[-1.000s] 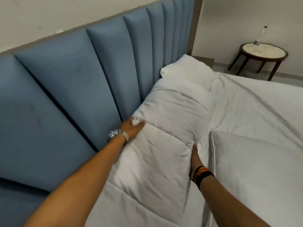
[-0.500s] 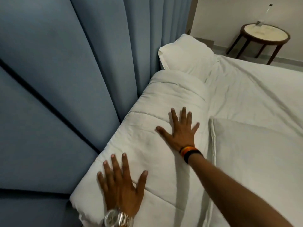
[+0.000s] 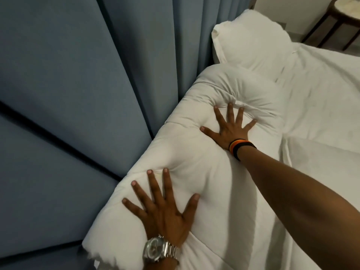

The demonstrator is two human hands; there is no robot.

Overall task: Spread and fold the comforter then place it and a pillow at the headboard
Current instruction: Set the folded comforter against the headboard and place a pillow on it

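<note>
The comforter (image 3: 204, 156), white and quilted, lies folded into a long thick bundle on the bed (image 3: 321, 117), its far long side pressed against the headboard (image 3: 68, 94). It runs from the lower left of the view up toward the upper middle, where its far end touches the pillow (image 3: 251, 39).

The headboard is the biggest thing in view: tall padded blue panels divided by dark seams, filling the whole left side. The bed takes the right side, covered in white sheeting with soft creases, and a seam edge shows just beside the comforter's near flank.

The pillow, white and plump, sits at the headboard beyond the comforter, one corner standing up against the blue padding. Behind it, in the upper right corner, part of a round side table (image 3: 339, 14) with dark legs and a pale top stands on the floor.

The left hand (image 3: 163, 213) lies palm down on the near end of the comforter, fingers (image 3: 153, 188) straight and spread wide, grasping nothing, only pressing into the filling. A silver watch (image 3: 157, 250) is on that wrist.

The right hand (image 3: 231, 129) lies flat farther along the bundle, its fingers likewise splayed and pressing, so the fabric puckers at the fingertips. Dark and orange bands (image 3: 240, 147) circle that wrist.
</note>
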